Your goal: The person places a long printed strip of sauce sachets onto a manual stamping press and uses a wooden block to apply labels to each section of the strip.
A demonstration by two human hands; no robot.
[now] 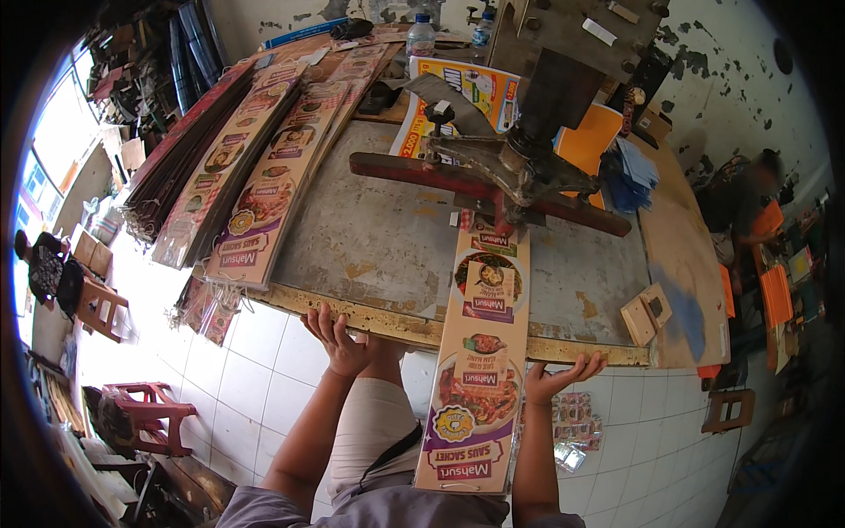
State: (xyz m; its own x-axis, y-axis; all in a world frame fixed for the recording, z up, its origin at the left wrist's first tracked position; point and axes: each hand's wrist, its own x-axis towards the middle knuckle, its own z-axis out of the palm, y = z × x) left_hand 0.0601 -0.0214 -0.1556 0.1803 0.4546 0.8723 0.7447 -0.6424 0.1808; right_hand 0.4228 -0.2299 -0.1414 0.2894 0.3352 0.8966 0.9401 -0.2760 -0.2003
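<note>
The left hand (pixel 339 339) was spread open, fingers loose, touching the table (pixel 370 238) edge and gripping nothing. The right hand (pixel 554 377) was open too, palm up, fingertips beside the right edge of the long printed strip (pixel 480 370), without closing on it. The strip hung over the table edge, its far end under the press (pixel 515 163). 2 stacks (pixel 264 150) of similar strips lay at the table's left.

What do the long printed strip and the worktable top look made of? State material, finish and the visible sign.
Long printed strip: probably glossy coated card; it stays flat past the table edge. Worktable top: likely bare metal sheet, dull grey with rusty blotches.
</note>
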